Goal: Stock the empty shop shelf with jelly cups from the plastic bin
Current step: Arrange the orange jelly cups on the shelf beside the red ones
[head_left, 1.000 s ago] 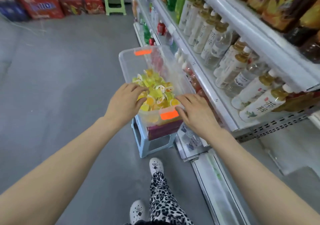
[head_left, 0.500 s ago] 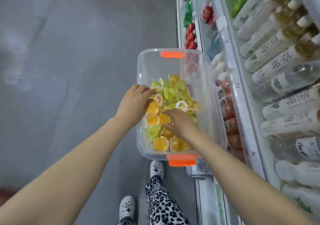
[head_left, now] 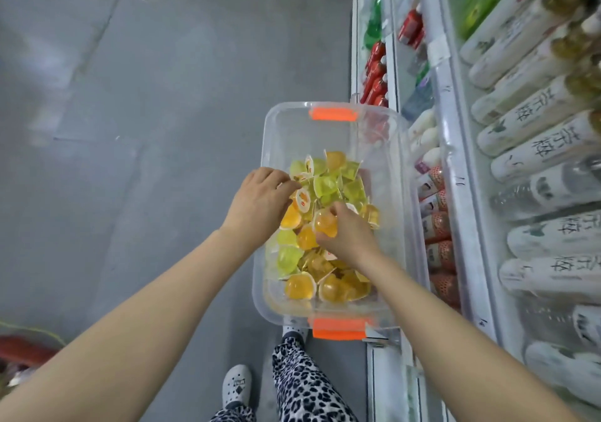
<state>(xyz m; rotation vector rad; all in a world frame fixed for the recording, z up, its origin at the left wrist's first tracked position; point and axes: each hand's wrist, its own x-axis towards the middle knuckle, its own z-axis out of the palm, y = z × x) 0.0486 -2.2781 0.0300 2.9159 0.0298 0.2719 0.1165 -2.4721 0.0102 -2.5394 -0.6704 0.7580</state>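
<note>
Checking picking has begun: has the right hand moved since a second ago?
Yes. The right hand left the near orange handle and went forward into the bin, gripping a jelly cup.

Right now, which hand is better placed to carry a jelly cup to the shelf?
Probably the right hand: it grips an orange jelly cup and lies nearer the shelving. The left hand is on the aisle side of the bin, its grip unclear.

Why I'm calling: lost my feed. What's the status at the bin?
Right hand pinches orange jelly cup. Left hand on cup pile, grip unclear. Both inside plastic bin, nothing blocking.
</note>
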